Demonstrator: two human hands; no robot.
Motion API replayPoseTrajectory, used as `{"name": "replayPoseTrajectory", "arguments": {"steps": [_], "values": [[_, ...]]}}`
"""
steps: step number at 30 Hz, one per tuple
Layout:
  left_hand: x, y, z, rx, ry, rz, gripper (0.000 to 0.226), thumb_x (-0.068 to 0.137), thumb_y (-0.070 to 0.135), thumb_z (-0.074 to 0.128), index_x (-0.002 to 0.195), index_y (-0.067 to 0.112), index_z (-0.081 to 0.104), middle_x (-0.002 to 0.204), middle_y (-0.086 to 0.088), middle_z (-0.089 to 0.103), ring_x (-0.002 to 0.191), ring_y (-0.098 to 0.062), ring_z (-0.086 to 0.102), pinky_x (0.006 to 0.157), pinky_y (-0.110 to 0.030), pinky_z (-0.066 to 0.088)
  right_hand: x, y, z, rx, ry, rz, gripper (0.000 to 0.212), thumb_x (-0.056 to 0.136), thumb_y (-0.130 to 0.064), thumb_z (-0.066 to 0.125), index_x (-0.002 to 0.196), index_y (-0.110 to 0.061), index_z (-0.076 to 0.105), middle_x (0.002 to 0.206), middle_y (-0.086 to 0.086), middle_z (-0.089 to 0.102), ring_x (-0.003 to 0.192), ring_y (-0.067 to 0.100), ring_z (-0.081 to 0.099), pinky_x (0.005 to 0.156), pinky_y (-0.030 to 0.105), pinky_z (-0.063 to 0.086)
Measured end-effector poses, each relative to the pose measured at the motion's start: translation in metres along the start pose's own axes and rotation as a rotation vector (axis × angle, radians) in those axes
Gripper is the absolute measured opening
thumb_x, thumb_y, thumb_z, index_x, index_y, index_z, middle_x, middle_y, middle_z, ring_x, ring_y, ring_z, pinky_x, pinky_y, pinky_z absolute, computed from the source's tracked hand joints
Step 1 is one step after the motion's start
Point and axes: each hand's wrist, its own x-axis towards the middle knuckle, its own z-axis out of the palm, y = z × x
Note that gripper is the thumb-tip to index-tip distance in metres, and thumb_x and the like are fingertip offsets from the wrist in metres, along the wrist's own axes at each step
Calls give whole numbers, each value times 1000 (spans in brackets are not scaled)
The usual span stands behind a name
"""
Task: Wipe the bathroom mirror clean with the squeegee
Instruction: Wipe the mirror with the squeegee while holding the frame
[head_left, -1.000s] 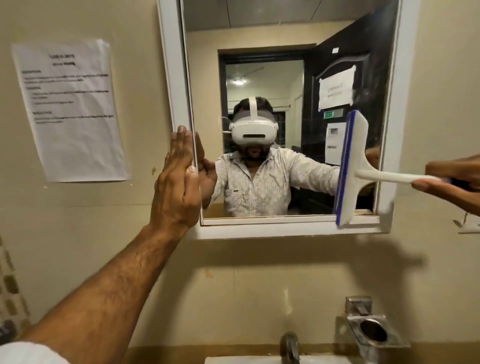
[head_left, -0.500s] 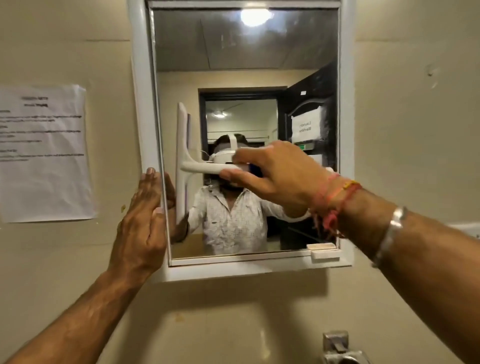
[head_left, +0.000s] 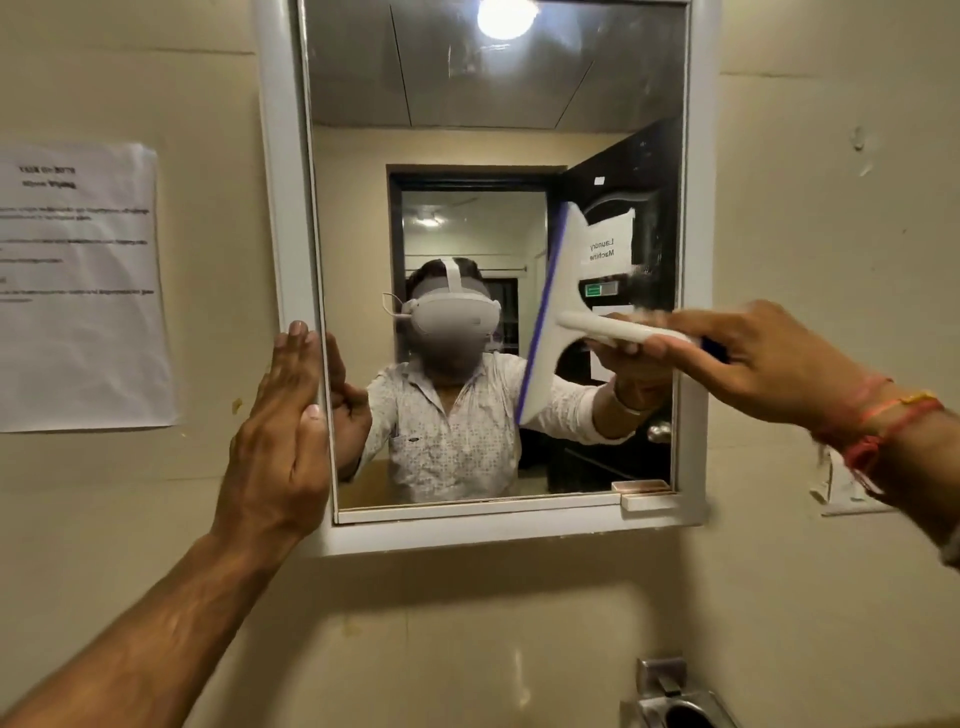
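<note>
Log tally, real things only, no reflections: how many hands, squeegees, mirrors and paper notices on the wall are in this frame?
Hands: 2, left hand and right hand
squeegee: 1
mirror: 1
paper notice: 1
Total: 5

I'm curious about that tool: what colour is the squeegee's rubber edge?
Blue-violet edge on a white squeegee, clearest in the head view.

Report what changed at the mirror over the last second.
The right hand swept the squeegee from the lower right edge of the mirror across to its left side, then back to right of centre, where it is now. It kept gripping the handle throughout. The left hand stayed flat against the mirror's left edge.
</note>
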Motion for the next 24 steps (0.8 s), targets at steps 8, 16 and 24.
{"name": "replayPoseTrajectory", "arguments": {"steps": [8,16,24], "values": [[0,4,3,-25,18,-11,63,91,28,22,151,10,23,159,-2,18,147,-8,12,117,-18,9,-37,-47,35,220,243,179,24,92,-53,44,72,-44,54,61,-11,56,54,5,52,48,8,34],[1,1,-2,-5,-15,10,63,90,26,22,151,13,20,159,0,16,147,-10,13,116,-15,7,14,-125,60,605,466,349,25,100,-36,44,88,-15,49,60,-6,49,47,4,43,45,22,40],[2,-1,2,-25,3,26,63,89,28,21,151,16,23,159,6,15,146,-2,9,114,-12,6,102,-121,49,760,588,433,27,97,-47,36,92,-22,43,81,26,64,64,39,62,55,57,56]]}}
